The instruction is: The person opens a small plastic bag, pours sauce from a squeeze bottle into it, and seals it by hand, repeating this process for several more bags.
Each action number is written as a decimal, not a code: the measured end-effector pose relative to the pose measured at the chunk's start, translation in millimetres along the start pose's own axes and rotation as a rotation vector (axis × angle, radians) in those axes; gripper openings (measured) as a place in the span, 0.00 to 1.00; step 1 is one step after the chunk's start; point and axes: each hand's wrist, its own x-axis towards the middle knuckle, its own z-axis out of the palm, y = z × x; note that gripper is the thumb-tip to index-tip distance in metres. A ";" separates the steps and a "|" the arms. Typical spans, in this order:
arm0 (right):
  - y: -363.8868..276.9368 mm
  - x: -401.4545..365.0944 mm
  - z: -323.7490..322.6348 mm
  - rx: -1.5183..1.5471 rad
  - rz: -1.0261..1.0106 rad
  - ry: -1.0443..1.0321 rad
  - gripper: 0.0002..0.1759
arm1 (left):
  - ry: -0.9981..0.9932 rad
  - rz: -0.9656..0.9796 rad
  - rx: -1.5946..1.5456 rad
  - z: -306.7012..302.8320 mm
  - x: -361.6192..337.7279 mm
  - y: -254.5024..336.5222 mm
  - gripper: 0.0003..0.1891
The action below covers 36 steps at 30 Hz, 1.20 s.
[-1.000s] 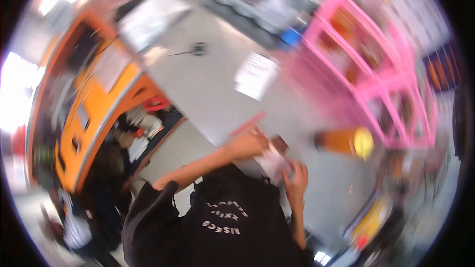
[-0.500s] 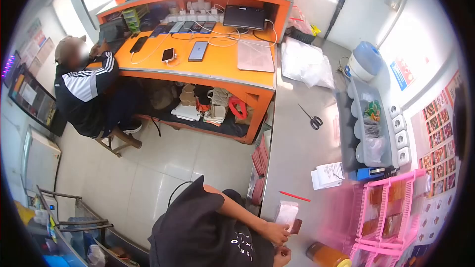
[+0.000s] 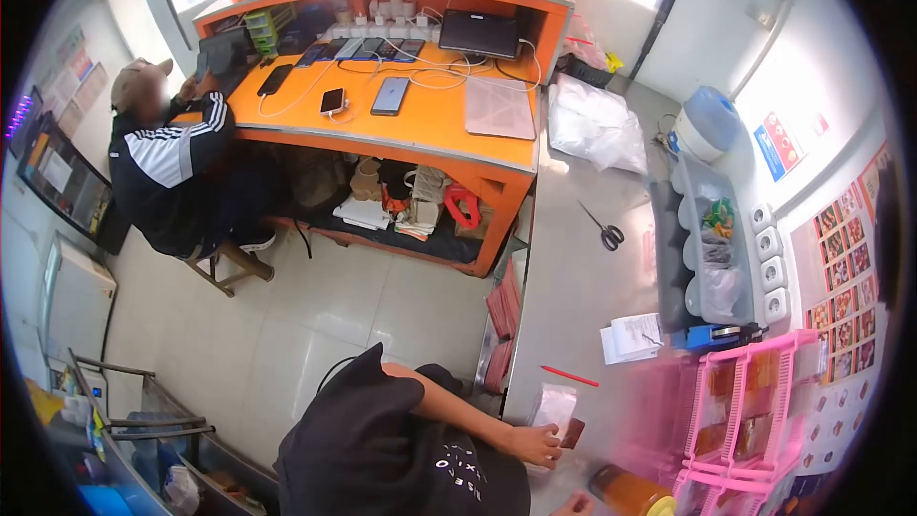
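Note:
My left hand [image 3: 537,445] is on the metal counter with its fingers curled at the near end of a white packet [image 3: 553,407] and the edge of a small brown packet [image 3: 573,434]. My right hand [image 3: 576,505] shows only in part at the bottom edge, beside a jar [image 3: 626,490] with amber contents and a yellow lid; its fingers are too hidden to read. The jar lies tilted. A red pen [image 3: 570,376] lies just beyond the white packet. White papers [image 3: 632,339] and black-handled scissors [image 3: 611,237] are farther along the counter.
A pink rack [image 3: 746,420] stands at the right, near a grey tray [image 3: 702,277] holding packets. Plastic bags [image 3: 597,124] lie at the counter's far end. Beyond is an orange desk [image 3: 382,129] with phones and a laptop, where another person [image 3: 172,158] sits at the left.
My right hand has moved away from my left hand, rightward and down toward the jar. My left hand stays by the packets. The view has shifted slightly.

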 end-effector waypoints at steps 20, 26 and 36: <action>-91.4 13.8 9.0 0.497 -0.067 -0.384 0.13 | 0.396 -0.597 -1.010 -152.8 25.0 -26.8 0.09; -115.4 16.6 28.2 0.619 -0.105 -0.229 0.08 | 0.305 -0.572 -1.163 -149.7 25.7 -25.3 0.12; -155.3 15.3 33.0 1.071 0.211 -0.469 0.07 | 0.238 -0.376 -0.886 -146.9 23.0 -68.5 0.15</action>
